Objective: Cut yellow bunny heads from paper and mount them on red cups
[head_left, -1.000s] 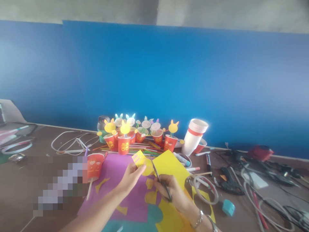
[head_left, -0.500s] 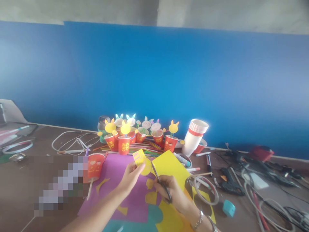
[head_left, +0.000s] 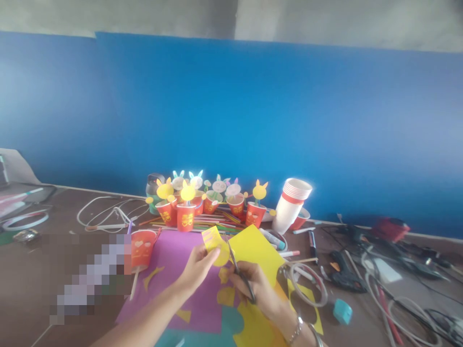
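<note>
Pinched between the thumb and fingers of my left hand (head_left: 200, 268) is a piece of yellow paper (head_left: 221, 257) with a rounded edge. My right hand (head_left: 258, 286) grips dark-handled scissors (head_left: 241, 274), their blades pointing up and away at the right edge of that paper. Whether the blades are parted is too blurred to tell. Below the hands lie purple paper (head_left: 170, 270), a large yellow sheet (head_left: 258, 248) and several yellow offcuts (head_left: 226, 296). Teal paper (head_left: 231, 320) shows underneath near the front.
Red paper cups (head_left: 185, 218) holding animal-head cutouts stand at the back, with colored sticks before them. White stacked cups (head_left: 288, 212) lean beside them. At right are a glue gun (head_left: 345, 273), coiled cable (head_left: 307, 284) and a teal block (head_left: 342, 312). Another red cup (head_left: 141, 247) stands left.
My left hand and the yellow paper have shifted slightly right. The scissors in my right hand have moved a little, staying at the paper's edge.
</note>
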### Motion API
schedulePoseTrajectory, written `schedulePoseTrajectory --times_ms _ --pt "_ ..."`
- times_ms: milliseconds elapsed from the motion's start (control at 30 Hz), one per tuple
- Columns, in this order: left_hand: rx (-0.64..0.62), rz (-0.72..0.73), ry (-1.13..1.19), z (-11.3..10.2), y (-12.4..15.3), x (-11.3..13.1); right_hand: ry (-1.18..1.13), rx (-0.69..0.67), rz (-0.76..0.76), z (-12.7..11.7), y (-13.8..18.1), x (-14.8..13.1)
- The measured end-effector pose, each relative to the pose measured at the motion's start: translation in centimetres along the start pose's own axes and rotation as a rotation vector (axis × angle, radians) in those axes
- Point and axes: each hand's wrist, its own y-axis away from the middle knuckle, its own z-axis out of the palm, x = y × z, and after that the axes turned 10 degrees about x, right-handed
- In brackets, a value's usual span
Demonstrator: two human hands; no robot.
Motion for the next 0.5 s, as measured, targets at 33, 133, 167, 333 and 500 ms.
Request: schedulePoseTrajectory --times_ms 33,133,167,333,500 --pt "-0.003 0.004 -0.002 0.0 -0.01 0.01 -0.002 -0.002 -0.003 0.0 0.02 0.03" --pt "-0.01 0.014 -0.014 0.03 -0.02 0.11 -0.016 -0.007 -0.015 -0.01 0.03 0.07" --pt "-0.012 0.014 -0.017 0.05 -0.01 0.16 -0.022 -0.013 -0.018 0.0 0.03 0.06" --pt "-0.006 -0.004 -0.012 0.11 0.07 0.22 -0.036 -0.012 -0.017 0.12 0.05 -0.23" --pt "-0.006 -0.009 -0.006 -0.01 0.04 -0.06 -0.012 0.003 -0.017 0.22 0.23 -0.7"
